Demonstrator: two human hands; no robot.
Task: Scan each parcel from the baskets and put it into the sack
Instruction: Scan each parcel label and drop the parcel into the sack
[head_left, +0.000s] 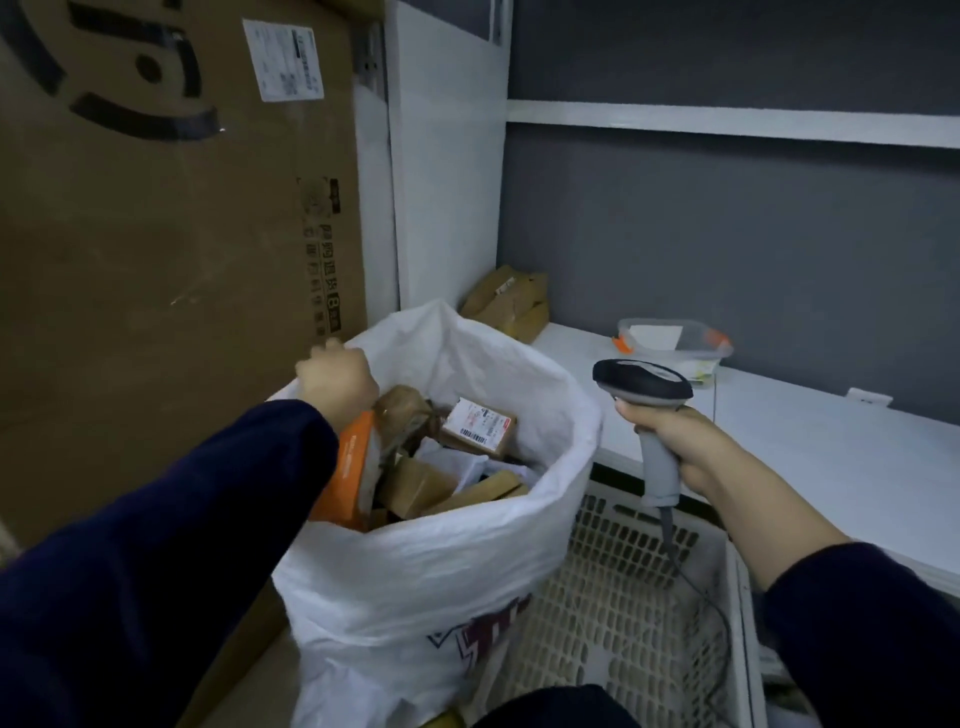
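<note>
Fingers of the right hand are wrapped tight round the grey handle of the scanner, holding it upright with its dark head level and its cable trailing down into the basket. That basket, white and perforated, sits nearest, below the near edge of the counter, and what shows of its inside holds no parcel. Touching its left side stands the sack, white plastic with red print low on its front, its mouth open. The left hand, in a dark sleeve, reaches across the sack and its fingers are clenched on the far left of the rim. Inside lie the parcels: an orange mailer against the left wall, a brown paper-wrapped bundle just beyond it, a small labelled box with its label facing up, and several plain cardboard pieces beneath. A tall cardboard carton stands behind the sack on the left. On the counter, a clear tub with orange clips rests toward the back edge, and brown boxes are piled in the far left corner. A white shelf runs above.
</note>
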